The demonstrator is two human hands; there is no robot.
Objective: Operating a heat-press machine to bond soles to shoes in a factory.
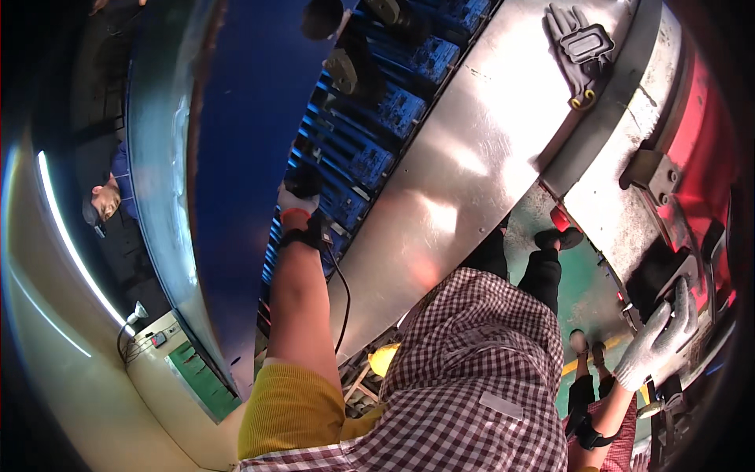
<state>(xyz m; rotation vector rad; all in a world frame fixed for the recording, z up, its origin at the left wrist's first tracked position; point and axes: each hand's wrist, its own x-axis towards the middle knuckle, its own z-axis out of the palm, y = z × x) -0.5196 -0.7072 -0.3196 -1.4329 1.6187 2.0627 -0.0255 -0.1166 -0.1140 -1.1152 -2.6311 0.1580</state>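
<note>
Boards (370,118) are sitting beside the steel table (464,173); left hand (299,203) is reaching over them, grip unclear, right hand (659,337) is resting open-fingered on the table's edge.

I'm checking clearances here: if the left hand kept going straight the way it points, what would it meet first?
Probably the row of blue circuit boards: the gloved left hand already reaches among them, though depth is unclear.

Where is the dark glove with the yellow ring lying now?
In the head view, the dark glove lies at the upper right on the shiny metal sheet, far above the right hand.
</note>
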